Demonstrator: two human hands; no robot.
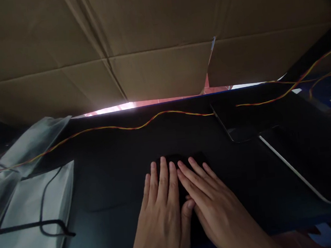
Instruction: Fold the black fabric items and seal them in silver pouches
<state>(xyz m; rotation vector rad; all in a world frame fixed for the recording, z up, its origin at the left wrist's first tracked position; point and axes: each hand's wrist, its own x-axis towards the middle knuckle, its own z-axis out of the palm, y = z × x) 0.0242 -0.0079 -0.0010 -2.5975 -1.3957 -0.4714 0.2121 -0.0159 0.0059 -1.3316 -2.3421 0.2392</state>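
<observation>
My left hand (163, 219) and right hand (220, 209) lie palm down at the lower middle of the frame, fingers stretched out and only slightly spread, gripping nothing that I can see. They slant in toward each other so that the index fingers nearly meet, with the thumbs close together just below. Under them is the black table (109, 177), which runs across the middle of the frame and seems to be what I touch. A darker patch (176, 157) shows around my fingertips; I cannot tell whether it is shadow or something dark beneath my hands.

To do this well, I judge that loose wrists and light, even pressure serve best, with neither hand tipping onto its edge. Any sideways sweep calls for care: translucent bags (46, 203) and a black cord (25, 226) lie at the left, a small dark device (235, 126) above and right of my right hand, and a larger dark device (308, 160) with a pale edge farther right. A red-and-yellow wire (133, 128) crosses above my fingertips, so a long reach toward the cardboard (155, 22) at the top could snag it.
</observation>
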